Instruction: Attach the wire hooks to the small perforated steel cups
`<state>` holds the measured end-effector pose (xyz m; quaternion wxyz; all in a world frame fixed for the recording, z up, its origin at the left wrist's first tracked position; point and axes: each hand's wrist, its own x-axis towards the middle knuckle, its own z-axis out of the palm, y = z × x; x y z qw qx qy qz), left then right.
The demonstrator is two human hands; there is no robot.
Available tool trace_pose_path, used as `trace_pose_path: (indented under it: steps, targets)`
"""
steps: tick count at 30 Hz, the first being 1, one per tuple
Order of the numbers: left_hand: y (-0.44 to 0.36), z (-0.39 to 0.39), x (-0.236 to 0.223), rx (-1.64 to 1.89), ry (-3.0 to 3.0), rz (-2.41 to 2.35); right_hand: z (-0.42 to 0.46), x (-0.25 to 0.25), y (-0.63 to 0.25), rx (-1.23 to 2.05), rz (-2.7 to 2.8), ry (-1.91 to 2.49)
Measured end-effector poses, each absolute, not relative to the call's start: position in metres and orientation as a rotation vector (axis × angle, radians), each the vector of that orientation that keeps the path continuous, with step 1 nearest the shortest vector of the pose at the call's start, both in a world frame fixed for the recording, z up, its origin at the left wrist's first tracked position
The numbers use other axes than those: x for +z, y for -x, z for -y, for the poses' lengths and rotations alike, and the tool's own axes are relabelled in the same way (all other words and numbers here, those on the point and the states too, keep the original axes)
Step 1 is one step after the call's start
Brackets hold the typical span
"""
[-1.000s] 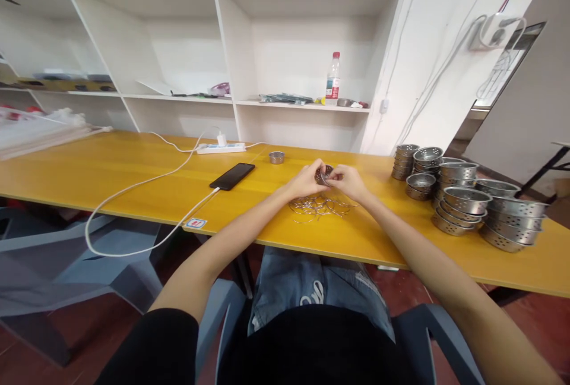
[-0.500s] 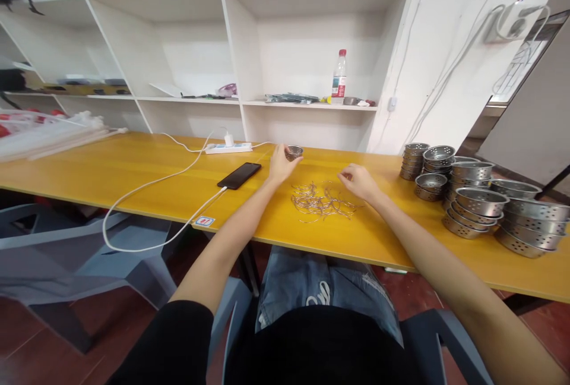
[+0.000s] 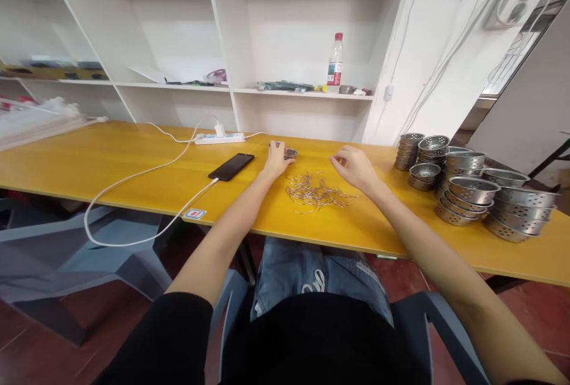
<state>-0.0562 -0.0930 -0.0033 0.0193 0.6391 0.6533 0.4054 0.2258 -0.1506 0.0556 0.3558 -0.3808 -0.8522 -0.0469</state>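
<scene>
Metal cup (image 3: 291,153): one clearly visible, round, on yellow table (image 3: 276,217)
Left hand (image 3: 275,160): touching metal cup; clasped or released, cannot tell
Right hand (image 3: 357,168): fingers released, loosely bent
Wires (image 3: 308,194): one shiny, tangled heap
Phone (image 3: 231,167): one, flat, black

A black phone (image 3: 231,167) lay on the yellow table (image 3: 120,153), joined to a white cable (image 3: 133,244) that looped past the front edge, near a small label (image 3: 195,214). Behind it, a white power strip (image 3: 231,138) held a charger plug (image 3: 219,130). White plastic sheeting (image 3: 40,119) covered the far left end. In the white shelving (image 3: 221,34), a red-capped bottle (image 3: 335,67) stood upright beside flat packets (image 3: 285,85), with a purplish object (image 3: 217,76) in the next compartment. A grey-blue chair (image 3: 95,269) stood at left on the reddish floor (image 3: 541,325); cables ran down from a wall-mounted box (image 3: 512,8).
</scene>
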Motion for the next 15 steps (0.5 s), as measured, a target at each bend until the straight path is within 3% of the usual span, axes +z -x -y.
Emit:
trace_pose_path:
  steps: [8, 12, 15]
  targets:
    - [0.050, 0.095, 0.002, 1.086, -2.039, -2.088, 0.250, 0.072, -0.200, -0.030, 2.145, 0.798]
    - [0.039, 0.107, 0.015, 1.167, -2.043, -2.092, 0.334, 0.031, -0.234, 0.353, 2.385, 0.867]
    - [0.027, 0.118, 0.026, 1.301, -2.057, -1.940, 0.368, -0.020, -0.285, 0.592, 2.465, 1.376]
